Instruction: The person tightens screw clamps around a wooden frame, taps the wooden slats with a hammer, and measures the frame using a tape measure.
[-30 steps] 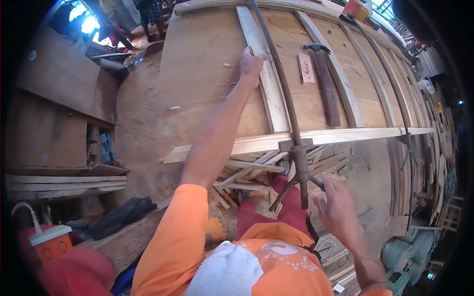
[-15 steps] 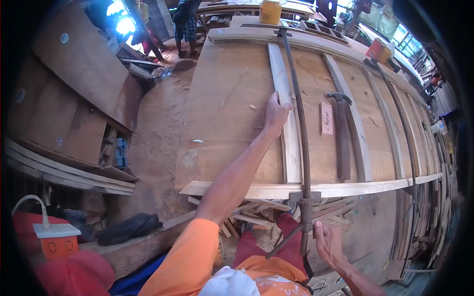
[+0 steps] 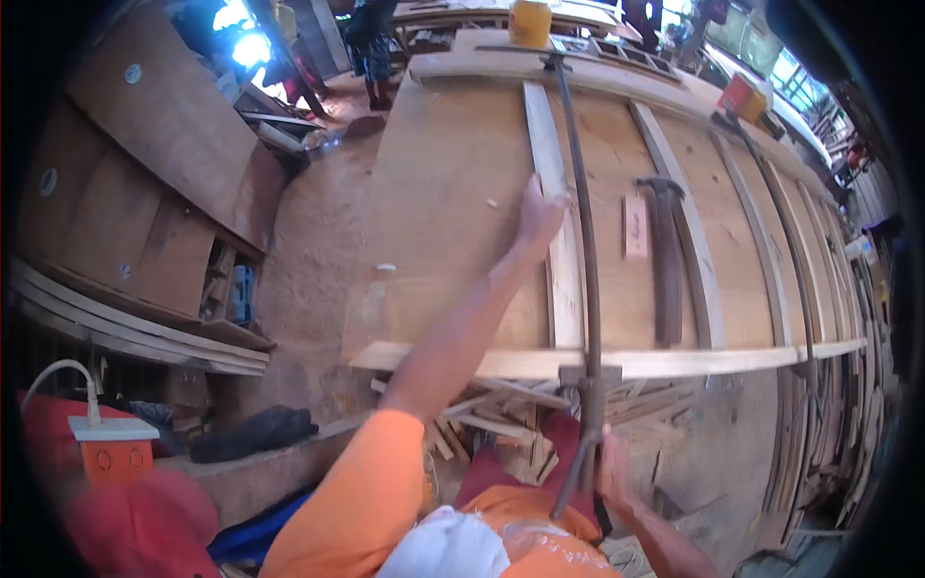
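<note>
The left hand (image 3: 543, 226) is closed on a long, pale, flat wooden slat (image 3: 567, 303), thumb over its top face and fingers at its left side. The right hand (image 3: 611, 470) is beside the lower end of a long, dark metal bar clamp (image 3: 578, 212), just beyond the near edge of the panel; it is blurred, so I cannot tell whether its fingers are wrapped on the handle or merely against it.

The step in hand appears to be working the clamp's screw while the slat is steadied. As I judge it, the next move calls for a sure grip on the handle, with the slat kept square to the near edge.

The slat lies under the left hand, running from the near edge toward the far edge, and the clamp spans the same way just right of it. The clamp's near head bears on a pale wooden rail (image 3: 694, 362) along the near edge of a broad brown plywood panel (image 3: 443, 183).

Farther right on the panel lie a small pinkish rectangular piece (image 3: 636, 228) and a dark-handled claw hammer (image 3: 667, 275). A yellow plastic tub (image 3: 530, 24) stands past the far edge.
</note>
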Tool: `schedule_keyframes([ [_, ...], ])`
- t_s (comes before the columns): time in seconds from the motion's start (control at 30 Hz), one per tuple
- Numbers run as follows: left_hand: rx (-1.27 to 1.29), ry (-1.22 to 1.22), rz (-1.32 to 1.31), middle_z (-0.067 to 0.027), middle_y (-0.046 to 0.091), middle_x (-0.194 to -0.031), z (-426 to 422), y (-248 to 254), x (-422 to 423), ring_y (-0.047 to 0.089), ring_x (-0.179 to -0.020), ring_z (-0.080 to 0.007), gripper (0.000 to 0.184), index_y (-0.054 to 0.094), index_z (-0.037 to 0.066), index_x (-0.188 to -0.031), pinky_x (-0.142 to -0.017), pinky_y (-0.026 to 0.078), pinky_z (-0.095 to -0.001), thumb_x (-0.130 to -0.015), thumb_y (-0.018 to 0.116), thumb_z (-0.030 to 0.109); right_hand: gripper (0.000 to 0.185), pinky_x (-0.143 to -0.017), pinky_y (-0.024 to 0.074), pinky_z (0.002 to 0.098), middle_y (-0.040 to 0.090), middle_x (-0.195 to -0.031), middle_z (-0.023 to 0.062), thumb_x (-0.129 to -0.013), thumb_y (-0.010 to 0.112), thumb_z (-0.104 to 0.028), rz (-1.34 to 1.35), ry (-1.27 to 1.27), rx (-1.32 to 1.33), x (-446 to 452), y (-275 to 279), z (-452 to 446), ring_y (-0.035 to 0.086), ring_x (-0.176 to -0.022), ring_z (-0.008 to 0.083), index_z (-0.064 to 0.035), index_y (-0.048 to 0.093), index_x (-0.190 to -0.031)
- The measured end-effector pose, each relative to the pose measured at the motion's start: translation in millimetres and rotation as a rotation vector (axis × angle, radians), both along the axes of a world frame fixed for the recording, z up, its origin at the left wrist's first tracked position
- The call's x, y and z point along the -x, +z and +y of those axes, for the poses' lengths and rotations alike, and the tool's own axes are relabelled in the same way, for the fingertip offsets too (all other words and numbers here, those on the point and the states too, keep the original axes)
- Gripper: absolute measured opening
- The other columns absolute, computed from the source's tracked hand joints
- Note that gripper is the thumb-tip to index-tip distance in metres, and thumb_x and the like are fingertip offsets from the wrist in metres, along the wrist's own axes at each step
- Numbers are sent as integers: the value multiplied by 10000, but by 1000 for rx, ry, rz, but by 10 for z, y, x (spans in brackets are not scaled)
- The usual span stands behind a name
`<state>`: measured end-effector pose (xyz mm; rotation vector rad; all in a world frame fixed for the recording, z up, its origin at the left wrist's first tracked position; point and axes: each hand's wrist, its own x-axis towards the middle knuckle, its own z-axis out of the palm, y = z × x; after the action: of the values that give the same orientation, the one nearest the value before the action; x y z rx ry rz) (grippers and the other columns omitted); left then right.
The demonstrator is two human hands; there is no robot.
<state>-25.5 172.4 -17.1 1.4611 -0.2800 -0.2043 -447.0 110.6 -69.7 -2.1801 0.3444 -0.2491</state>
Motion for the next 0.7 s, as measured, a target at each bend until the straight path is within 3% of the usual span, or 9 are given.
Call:
schedule_keyframes([
  [0.07,-89,-86,26,-365,470,-1523,-88,-190,-171,458,-1455,-450,886,349,-135,-1546,-1214,368,-439,-869,750,272,565,-585,347,444,418,-658,71,-1154,323,-431,83,-91,-105,117,-56,41,409,-613,203,-33,559,-830],
  [0.13,-448,335,-339,-394,411,-1557,-204,-270,72,461,-1433,-507,934,257,-130,-1561,-1194,398,-492,-890,756,286,578,-619,363,435,397,-659,133,-1162,339,-394,243,-17,-264,48,302,10,369,-636,236,39,537,-833],
  [0.2,-282,207,-340,-398,473,-1518,139,579,700,504,-1425,-465,848,361,-140,-1526,-1180,417,-489,-904,747,288,601,-607,350,431,386,-645,95,-1162,332,-427,300,14,-354,19,326,-38,363,-631,223,20,512,-803],
  [0.33,-15,-96,-263,-225,787,-1093,743,1194,1921,740,-1148,-235,387,658,-118,-1262,-954,562,-367,-1009,649,175,596,-643,373,417,415,-687,60,-1155,330,-479,359,58,-301,86,733,-18,383,-678,211,-3,497,-837],
  [0.43,-127,-68,-100,-137,797,-1045,1001,1084,2679,696,-915,-131,353,687,-64,-1235,-915,533,-292,-1050,632,231,612,-838,480,409,598,-923,123,-1122,380,-554,294,103,-345,200,976,93,559,-892,252,14,598,-1060],
  [0.5,-88,-37,-100,-122,785,-1062,1087,775,2818,672,-895,-116,354,682,-56,-1228,-896,534,-295,-1054,642,250,816,-1125,424,425,588,-1350,252,-1035,525,-642,278,107,-303,266,1146,217,559,-1285,333,70,489,-1432],
  [0.53,-164,-79,-69,-102,764,-1079,1139,633,2837,660,-912,-115,350,673,-54,-1224,-889,534,-299,-1054,653,251,816,-1125,424,425,588,-1350,252,-1035,525,-642,270,107,-301,252,1295,258,559,-1285,333,70,489,-1432],
  [0.6,-228,-134,-62,-82,742,-1096,1189,512,2919,649,-929,-115,346,664,-51,-1220,-881,535,-303,-1053,663,253,1159,-1245,316,436,416,-1584,318,-906,683,-704,468,168,-402,163,1633,308,420,-1483,387,103,245,-1613],
  [0.7,-158,-374,337,-70,704,-1146,1282,365,3179,653,-1010,-124,377,636,-63,-1242,-891,533,-297,-1040,697,250,1322,-1244,324,436,422,-1565,339,-795,781,-748,555,182,-430,51,1588,305,438,-1464,393,143,217,-1592],
])
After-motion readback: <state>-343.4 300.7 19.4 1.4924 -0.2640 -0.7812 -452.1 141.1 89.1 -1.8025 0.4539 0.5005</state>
